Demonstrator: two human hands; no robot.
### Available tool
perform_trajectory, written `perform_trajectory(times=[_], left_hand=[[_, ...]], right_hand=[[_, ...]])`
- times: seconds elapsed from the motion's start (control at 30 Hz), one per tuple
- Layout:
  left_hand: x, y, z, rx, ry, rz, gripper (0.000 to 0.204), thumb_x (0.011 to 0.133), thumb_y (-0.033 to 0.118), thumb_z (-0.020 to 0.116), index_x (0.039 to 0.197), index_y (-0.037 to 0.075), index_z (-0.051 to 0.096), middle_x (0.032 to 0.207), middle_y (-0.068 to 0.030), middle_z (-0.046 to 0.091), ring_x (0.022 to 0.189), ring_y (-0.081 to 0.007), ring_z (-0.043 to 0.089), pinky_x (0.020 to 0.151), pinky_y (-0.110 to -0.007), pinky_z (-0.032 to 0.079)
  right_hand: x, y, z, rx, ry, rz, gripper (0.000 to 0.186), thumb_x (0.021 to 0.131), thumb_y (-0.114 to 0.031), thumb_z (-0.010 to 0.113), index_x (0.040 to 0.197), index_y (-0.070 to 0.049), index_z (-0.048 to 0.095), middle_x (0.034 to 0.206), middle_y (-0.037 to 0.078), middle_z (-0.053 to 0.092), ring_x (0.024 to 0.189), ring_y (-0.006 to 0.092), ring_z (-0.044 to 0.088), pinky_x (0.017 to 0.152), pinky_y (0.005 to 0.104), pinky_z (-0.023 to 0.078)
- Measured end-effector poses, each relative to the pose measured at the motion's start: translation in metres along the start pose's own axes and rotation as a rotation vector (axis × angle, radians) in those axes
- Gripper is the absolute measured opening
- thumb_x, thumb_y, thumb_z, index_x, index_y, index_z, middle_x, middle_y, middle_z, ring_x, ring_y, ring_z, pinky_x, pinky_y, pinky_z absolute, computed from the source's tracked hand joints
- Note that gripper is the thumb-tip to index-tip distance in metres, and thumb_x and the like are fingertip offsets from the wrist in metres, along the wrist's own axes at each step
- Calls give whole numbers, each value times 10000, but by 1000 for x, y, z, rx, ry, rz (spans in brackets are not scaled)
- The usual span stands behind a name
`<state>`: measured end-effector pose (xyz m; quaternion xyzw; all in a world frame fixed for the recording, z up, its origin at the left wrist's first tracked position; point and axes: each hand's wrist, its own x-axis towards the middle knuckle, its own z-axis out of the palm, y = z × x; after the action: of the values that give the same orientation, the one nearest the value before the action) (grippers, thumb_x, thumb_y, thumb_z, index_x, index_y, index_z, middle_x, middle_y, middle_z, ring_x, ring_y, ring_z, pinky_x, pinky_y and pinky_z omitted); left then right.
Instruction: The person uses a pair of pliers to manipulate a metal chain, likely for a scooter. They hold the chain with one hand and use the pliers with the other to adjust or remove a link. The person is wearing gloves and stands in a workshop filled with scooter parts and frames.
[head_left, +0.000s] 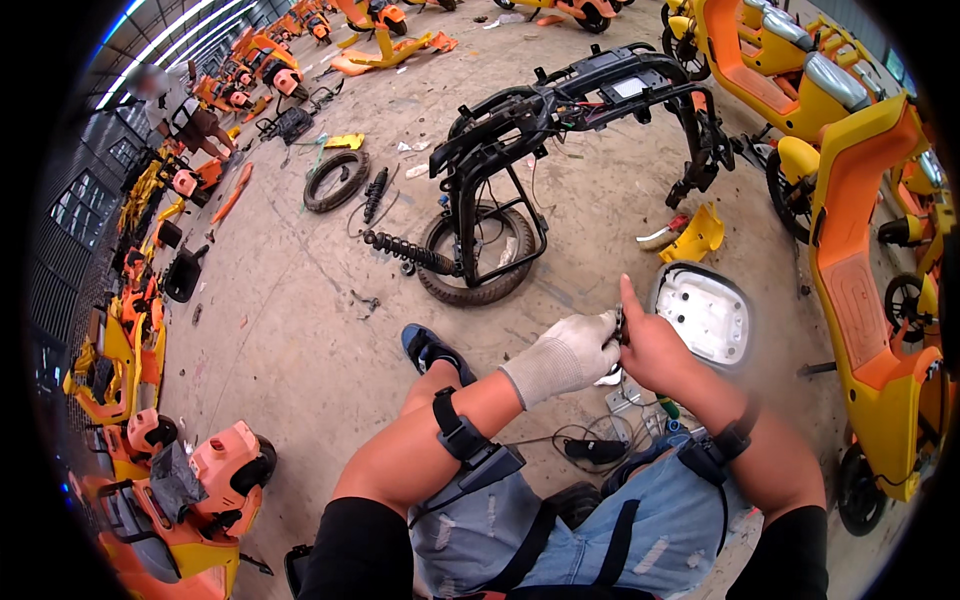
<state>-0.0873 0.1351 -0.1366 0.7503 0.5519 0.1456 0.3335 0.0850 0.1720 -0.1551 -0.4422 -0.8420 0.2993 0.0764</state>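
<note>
My left hand (572, 352), in a pale knitted glove, is closed with its fingertips against a small dark piece (618, 325) in front of me. My bare right hand (648, 348) meets it there, index finger pointing up and the other fingers curled mostly out of sight. What the piece is I cannot make out. Just beyond the right hand lies a white plastic shell (712, 318), its hollow side up. Farther off stands a black scooter frame (465, 185), with a tyre (478, 292) on the floor around its lower end and a coil-spring shock absorber (405, 250) sticking out to the left.
A yellow plastic piece (698, 235) lies beyond the white shell. Cables and a black shoe-like object (597, 450) are by my legs. Another tyre (336, 182) and a loose shock absorber (376, 194) lie farther left. Yellow-orange scooters (860, 290) line the right; a person (180, 110) stands far left.
</note>
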Motion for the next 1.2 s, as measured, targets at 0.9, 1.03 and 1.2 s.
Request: perform_trajectory(times=[0.9,1.03,1.2], left_hand=[[4,3,4,271,-45,35,460,915,233,527,1233,-100,503,1142,-278,607,1123,-410,572,932,-460,500],[0,7,2,261,-58,4,478,895,226,546,1241,-101,499,1163,-282,587,1163,-406,553,961,-455,491],[2,3,9,202,-15,0,537,891,218,556,1304,-109,450,1180,-291,573,1178,-407,549,989,-454,480]], right_hand=[[0,11,9,85,-10,27,951,810,-37,606,1563,-24,24,793,271,651,736,439,635,714,495,510],[0,7,8,58,-44,70,930,791,36,528,1574,-67,37,895,236,687,808,400,666,769,430,525],[-1,5,4,68,-33,68,922,802,31,536,1571,-55,35,894,232,688,814,396,666,781,428,522]])
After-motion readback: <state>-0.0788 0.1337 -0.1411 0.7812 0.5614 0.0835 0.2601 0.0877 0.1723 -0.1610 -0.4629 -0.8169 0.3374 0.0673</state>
